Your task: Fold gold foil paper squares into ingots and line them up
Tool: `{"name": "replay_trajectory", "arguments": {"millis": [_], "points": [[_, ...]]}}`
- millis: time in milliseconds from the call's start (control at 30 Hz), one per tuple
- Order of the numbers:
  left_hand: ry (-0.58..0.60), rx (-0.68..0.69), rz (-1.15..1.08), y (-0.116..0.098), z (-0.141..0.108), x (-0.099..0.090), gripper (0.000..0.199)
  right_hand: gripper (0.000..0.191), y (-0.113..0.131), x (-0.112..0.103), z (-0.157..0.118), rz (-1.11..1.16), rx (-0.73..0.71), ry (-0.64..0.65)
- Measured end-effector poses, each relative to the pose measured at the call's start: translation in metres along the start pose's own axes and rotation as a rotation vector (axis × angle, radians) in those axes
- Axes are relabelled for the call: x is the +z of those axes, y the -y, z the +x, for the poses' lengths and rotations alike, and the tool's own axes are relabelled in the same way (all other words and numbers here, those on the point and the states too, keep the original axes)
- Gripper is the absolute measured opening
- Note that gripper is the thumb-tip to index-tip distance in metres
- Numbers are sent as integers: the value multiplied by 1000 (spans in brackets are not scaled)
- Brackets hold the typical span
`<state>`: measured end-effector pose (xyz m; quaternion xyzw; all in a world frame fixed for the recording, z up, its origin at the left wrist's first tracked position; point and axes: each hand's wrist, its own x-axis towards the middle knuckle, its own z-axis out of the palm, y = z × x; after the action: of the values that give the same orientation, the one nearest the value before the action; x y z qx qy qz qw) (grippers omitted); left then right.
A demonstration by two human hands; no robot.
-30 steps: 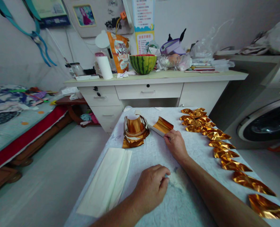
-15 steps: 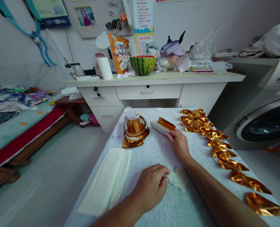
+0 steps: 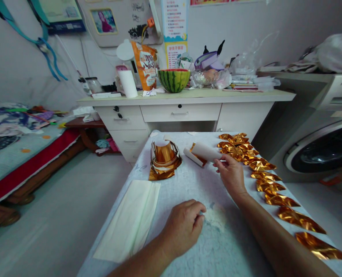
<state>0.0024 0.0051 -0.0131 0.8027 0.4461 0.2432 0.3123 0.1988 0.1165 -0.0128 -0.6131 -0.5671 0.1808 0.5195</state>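
Observation:
My right hand [image 3: 231, 173] pinches the right end of a white-backed gold foil sheet [image 3: 207, 152], its white side up. Beneath that sheet lies another curled foil piece [image 3: 194, 157]. Close to the front of the cloth-covered table [image 3: 217, 246], my left hand [image 3: 185, 225] rests half curled; whatever its fingertips may hold is hidden. A coiled stack of gold strips [image 3: 164, 159] stands left of the foil sheet. Folded pale paper [image 3: 130, 219] lies left of my left hand. Twisted gold foil pieces [image 3: 279, 199] form a row down the right side.
Behind the table is a white desk [image 3: 179, 99] with a cut watermelon [image 3: 174, 80], an orange pouch [image 3: 146, 67] and plastic bags. A washing machine [image 3: 326, 127] stands at the right, and a bed [image 3: 29, 154] at the left.
My right hand has moved right, lifting and unrolling the end of a foil sheet, which now shows its white side. My left hand has hardly moved.

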Motion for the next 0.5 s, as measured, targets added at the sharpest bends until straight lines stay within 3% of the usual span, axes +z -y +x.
{"name": "replay_trajectory", "arguments": {"millis": [267, 400, 500], "points": [[-36, -79, -186, -4, -1, -5, 16, 27, 27, -48, -28, 65, -1, 93], [-166, -186, -374, -2, 0, -8, 27, 18, 31, -63, -51, 74, -92, 267], [-320, -253, -443, 3, 1, -12, 33, 15, 34, -69, -62, 69, -136, 523]]}}
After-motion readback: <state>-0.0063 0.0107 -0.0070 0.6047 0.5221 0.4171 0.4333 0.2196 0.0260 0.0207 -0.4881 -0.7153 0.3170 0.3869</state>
